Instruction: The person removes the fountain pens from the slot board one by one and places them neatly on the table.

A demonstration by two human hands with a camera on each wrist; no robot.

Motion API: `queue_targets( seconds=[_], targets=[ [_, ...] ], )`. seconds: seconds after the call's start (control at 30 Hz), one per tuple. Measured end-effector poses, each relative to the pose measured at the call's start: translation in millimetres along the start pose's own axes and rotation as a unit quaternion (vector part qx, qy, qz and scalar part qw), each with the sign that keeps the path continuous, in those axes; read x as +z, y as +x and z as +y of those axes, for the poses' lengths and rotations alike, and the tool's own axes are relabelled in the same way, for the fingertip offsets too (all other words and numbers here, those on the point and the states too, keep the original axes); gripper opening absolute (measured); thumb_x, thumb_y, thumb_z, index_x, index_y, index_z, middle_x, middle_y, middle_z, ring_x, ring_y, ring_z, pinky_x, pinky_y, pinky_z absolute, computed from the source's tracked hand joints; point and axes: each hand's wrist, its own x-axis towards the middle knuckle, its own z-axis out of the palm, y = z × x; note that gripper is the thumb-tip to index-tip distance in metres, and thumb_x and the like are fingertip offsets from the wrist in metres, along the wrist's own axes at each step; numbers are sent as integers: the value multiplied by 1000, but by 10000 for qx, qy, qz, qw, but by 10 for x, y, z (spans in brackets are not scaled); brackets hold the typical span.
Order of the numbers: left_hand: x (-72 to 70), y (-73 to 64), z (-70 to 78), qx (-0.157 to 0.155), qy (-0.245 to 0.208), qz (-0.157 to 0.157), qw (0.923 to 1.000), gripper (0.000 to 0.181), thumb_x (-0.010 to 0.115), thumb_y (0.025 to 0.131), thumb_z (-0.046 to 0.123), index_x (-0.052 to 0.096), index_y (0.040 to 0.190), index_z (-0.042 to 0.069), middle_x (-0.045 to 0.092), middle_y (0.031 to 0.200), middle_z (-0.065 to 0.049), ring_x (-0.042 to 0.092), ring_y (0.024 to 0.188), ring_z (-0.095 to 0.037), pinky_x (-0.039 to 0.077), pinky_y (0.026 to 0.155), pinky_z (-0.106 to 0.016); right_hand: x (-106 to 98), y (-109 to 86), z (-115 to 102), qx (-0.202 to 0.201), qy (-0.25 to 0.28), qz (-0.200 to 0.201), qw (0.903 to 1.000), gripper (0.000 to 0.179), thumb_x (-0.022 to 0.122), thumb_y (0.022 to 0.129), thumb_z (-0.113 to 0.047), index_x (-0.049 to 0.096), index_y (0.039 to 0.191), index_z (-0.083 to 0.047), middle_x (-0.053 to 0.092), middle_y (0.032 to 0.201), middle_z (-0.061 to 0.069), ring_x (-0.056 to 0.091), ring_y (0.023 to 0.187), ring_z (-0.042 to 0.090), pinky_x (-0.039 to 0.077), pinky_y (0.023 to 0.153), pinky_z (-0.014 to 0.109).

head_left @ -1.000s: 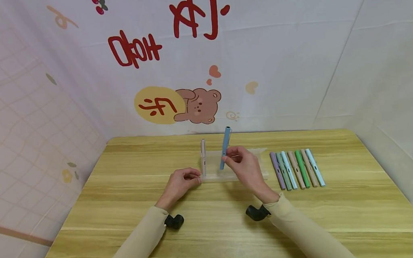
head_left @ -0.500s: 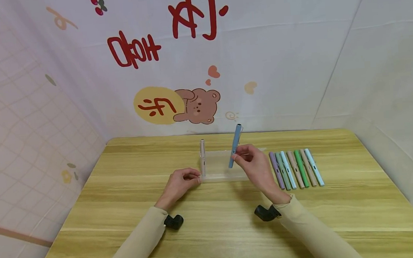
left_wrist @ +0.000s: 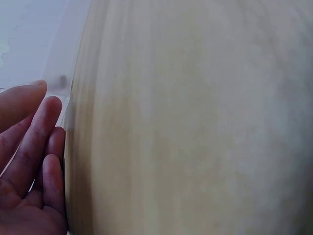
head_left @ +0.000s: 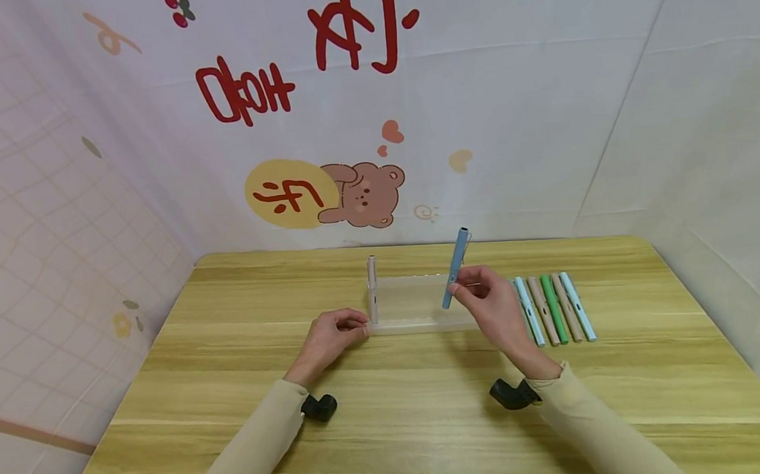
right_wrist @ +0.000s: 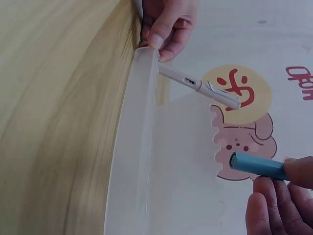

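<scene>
A translucent pen stand [head_left: 420,326] with a notched back panel stands on the table. One pale pink pen [head_left: 374,289] is upright at its left end. My left hand [head_left: 334,341] touches that end with fingertips and thumb, the fingers loosely bent; in the left wrist view, the same hand [left_wrist: 32,161] lies beside the clear edge. Between thumb and fingers, my right hand [head_left: 493,306] pinches a blue capped pen [head_left: 459,253]. It is held above the stand's right part, tilted, clip end up. In the right wrist view, the blue pen's lower end [right_wrist: 254,165] is apart from the stand.
To the right lies a row of several pens [head_left: 555,309], light blue, beige and green; my right hand covers the row's left part. The wooden table [head_left: 395,429] meets a printed white cloth backdrop [head_left: 530,106] at its back edge.
My right hand has carried the blue pen rightward along the stand, from near its middle to its right part, and now covers the purple pen. The left hand has stayed put.
</scene>
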Motion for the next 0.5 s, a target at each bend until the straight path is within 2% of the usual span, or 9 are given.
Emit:
queue_targets(
  seconds=[0.5],
  targets=[
    [6,8,26,-32,-39,25,10000,14,78,93,12,77,107,11,75,95,2,67,88,-13,51,83,-34,-314,-28,89,166,-354,84,9992,31,72,100,-24,68,120,0,73,110,16,72,101,30,52,80,16]
  ],
)
